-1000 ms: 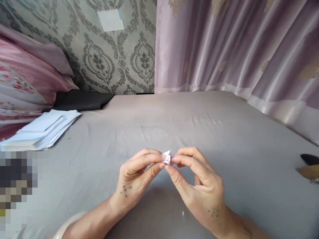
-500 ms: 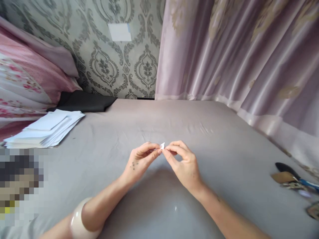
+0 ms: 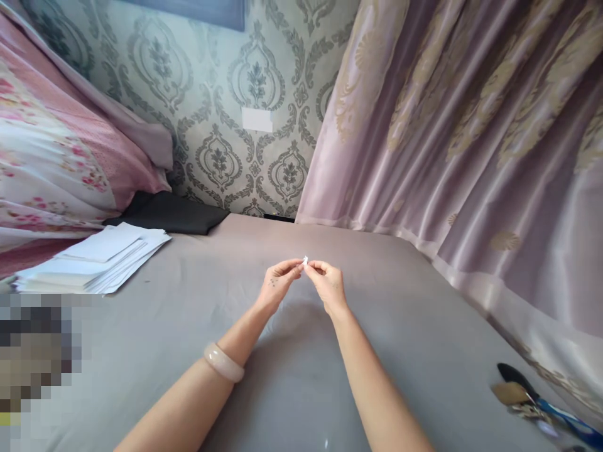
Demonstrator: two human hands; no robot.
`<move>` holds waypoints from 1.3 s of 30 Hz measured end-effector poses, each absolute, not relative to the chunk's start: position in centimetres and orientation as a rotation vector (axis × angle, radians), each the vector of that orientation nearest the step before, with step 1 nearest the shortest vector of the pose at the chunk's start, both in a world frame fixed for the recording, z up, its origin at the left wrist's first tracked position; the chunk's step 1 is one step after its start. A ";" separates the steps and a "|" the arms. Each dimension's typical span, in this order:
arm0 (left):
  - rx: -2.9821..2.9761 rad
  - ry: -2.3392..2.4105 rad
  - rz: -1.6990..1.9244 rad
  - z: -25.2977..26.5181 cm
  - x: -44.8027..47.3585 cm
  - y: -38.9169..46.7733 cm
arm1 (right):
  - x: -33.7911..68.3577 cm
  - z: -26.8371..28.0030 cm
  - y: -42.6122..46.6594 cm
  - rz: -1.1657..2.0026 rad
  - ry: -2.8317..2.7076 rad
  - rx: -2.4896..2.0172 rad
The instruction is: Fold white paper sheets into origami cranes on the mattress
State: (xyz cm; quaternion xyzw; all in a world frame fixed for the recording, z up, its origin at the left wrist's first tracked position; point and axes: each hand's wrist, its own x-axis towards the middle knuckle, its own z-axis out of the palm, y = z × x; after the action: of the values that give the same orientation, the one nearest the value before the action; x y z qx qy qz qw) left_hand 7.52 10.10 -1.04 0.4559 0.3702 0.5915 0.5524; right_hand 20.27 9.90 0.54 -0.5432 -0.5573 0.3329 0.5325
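A tiny white piece (image 3: 305,260), perhaps folded paper, shows between my fingertips above the middle of the grey sheet-covered surface (image 3: 400,326). My left hand (image 3: 279,282) pinches it from the left with thumb and fingers. From the right, my right hand (image 3: 328,284) pinches it too, and the two sets of fingertips meet or nearly meet. Most of the piece is hidden by the fingers, so its exact shape cannot be made out. A pale bangle (image 3: 224,363) circles my left forearm.
A stack of white paper (image 3: 98,260) lies at the left, before a folded black cloth or bag (image 3: 174,213). Several small items, among them a dark and tan brush-like object (image 3: 511,392), lie at the right edge. Curtains (image 3: 377,157) border the right side.
Both hands are stretched farther forward and the white piece stands more upright between the fingertips. The camera view has tilted upward, showing more wall.
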 end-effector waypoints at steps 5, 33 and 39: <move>1.040 0.865 1.442 -1.5 7.4 11.5 | 20.1 0.7 11.6 0.699 -1.382 -1.256; 1.206 0.836 1.416 -0.3 5.7 11.5 | 19.3 1.9 10.7 0.686 -1.427 -1.122; 1.222 0.787 1.459 -0.3 5.8 11.4 | 20.0 2.3 10.8 1.007 -1.326 -1.040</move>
State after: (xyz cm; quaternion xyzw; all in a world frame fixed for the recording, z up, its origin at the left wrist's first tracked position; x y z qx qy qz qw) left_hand 5.80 11.40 -0.26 0.5085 0.3276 0.6073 0.5151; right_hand 19.97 10.79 2.28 -0.4403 -0.5615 0.4265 0.5559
